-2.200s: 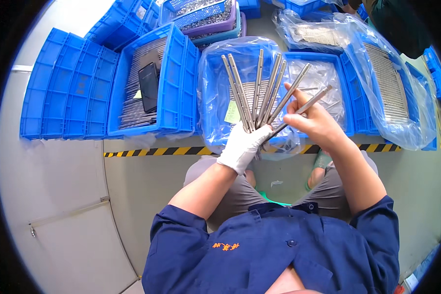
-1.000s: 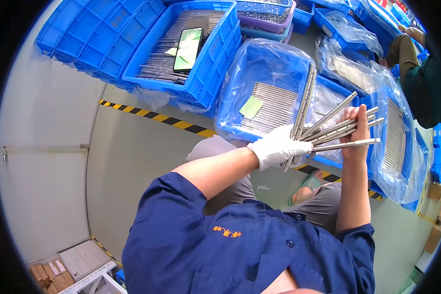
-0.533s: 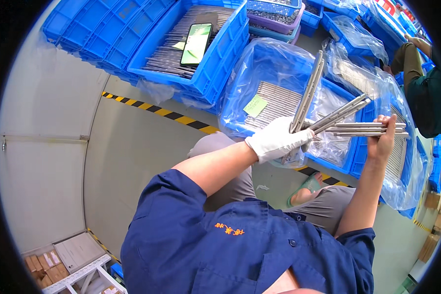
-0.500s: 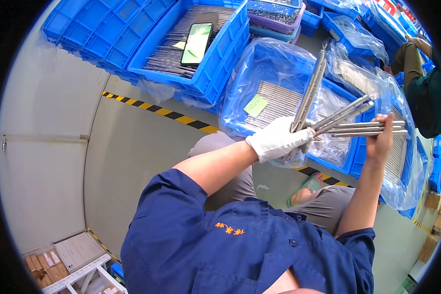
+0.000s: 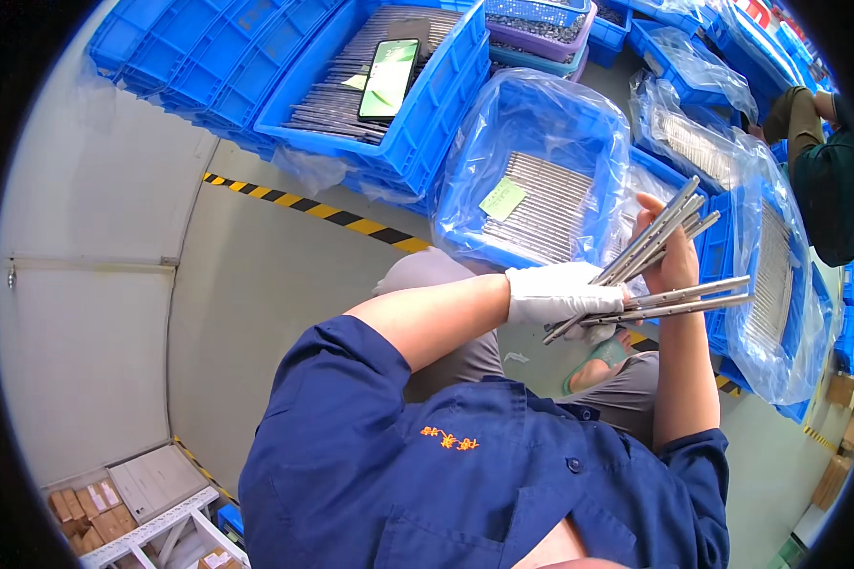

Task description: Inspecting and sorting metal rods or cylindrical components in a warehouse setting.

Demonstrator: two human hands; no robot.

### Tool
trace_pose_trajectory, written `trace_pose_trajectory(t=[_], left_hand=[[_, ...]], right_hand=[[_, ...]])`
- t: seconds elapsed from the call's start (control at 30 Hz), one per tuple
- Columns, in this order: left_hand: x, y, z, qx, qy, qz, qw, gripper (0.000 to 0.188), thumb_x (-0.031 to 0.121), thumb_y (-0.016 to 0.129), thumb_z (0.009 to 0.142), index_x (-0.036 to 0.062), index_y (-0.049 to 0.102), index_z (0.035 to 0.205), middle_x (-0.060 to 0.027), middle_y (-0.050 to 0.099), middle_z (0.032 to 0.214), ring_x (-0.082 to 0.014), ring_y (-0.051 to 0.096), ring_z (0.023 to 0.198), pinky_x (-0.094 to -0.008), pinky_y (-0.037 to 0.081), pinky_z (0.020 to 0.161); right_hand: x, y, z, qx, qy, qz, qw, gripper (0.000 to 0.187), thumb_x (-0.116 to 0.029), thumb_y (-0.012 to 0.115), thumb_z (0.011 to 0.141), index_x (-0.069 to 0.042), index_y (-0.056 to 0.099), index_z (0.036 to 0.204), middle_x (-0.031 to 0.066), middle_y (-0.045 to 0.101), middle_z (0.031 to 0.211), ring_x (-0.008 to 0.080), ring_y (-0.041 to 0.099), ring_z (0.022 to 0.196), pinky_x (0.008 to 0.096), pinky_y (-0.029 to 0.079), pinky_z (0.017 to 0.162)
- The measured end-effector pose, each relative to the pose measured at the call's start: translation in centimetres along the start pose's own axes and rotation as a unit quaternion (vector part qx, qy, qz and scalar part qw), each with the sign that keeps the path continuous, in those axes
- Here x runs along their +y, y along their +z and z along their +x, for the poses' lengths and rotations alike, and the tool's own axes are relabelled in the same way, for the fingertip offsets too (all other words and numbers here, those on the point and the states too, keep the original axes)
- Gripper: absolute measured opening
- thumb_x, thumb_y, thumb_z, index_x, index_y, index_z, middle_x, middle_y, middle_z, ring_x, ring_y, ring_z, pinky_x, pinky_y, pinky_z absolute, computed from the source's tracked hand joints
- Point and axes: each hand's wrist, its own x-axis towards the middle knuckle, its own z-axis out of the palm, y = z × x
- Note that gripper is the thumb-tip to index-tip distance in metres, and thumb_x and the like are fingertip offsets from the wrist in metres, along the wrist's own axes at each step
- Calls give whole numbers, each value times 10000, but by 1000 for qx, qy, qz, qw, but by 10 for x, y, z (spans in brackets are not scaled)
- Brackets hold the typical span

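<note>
A fanned bundle of slim silvery metal rods (image 5: 661, 228), with small holes or marks along them, sits in front of me. My left hand (image 5: 558, 292), in a white glove, is closed around the rods near their lower ends. Two of these rods splay apart to the right, below the others. My bare right hand (image 5: 672, 258) is behind the upper rods, its fingers bent round them and partly hidden. Just beyond my hands, a plastic-lined blue crate (image 5: 465, 194) holds a row of similar rods with a green paper note (image 5: 502, 199) on top.
At the upper left, a phone (image 5: 389, 80) lies on rods in a stacked blue crate (image 5: 427, 114). More lined crates (image 5: 773, 275) stand to the right, near another person (image 5: 830, 190). Black-and-yellow tape (image 5: 323, 216) marks the floor. Cardboard boxes (image 5: 90, 512) sit at the lower left.
My right hand has moved left from the rods' far ends to behind the bundle. The upright rods have tipped rightward and gathered closer together; two rods now angle lower.
</note>
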Motion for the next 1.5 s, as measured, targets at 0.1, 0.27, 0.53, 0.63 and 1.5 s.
trace_pose_trajectory(t=[0.1, 0.27, 0.53, 0.63, 1.5], left_hand=[[0, -1, -3, -14, -48, -84, 995, 398, 432, 443, 847, 69, 568, 953, 15, 526, 661, -65, 472, 582, -212, 395, 526], [-12, 0, 3, -6, -44, -27, 999, 396, 431, 452, 845, 74, 576, 960, 18, 528, 691, -67, 476, 630, -216, 399, 565], [-11, 4, 5, -68, -21, -64, 995, 349, 399, 481, 838, 81, 593, 928, 22, 533, 728, -54, 468, 636, -205, 396, 579], [-13, 5, 7, -68, -31, -99, 992, 320, 374, 490, 835, 81, 593, 913, 23, 532, 703, -47, 461, 605, -200, 388, 555], [-26, -9, 17, 4, -59, -487, 872, 320, 444, 546, 771, 129, 552, 830, -7, 570, 811, -131, 529, 720, -270, 453, 600]], right_hand=[[-5, 5, -2, -1, -6, 34, 999, 443, -349, 458, 868, 14, 494, 1119, 6, 546, 785, 72, 509, 676, 212, 440, 600], [-3, 2, -6, -76, -2, -21, 997, 432, -321, 482, 861, 16, 491, 1130, -2, 545, 798, 59, 507, 687, 199, 433, 606], [4, 3, -10, -108, -1, -29, 994, 328, -294, 504, 849, 18, 511, 950, 48, 498, 751, 109, 458, 668, 232, 382, 603], [5, 0, -11, -63, -28, -57, 996, 275, -277, 521, 838, -13, 514, 910, 48, 495, 750, 119, 466, 668, 234, 384, 614], [20, 44, -40, -147, -537, -653, 514, 314, -207, 681, 535, -196, 628, 844, 27, 373, 750, 187, 434, 593, 308, 368, 521]])
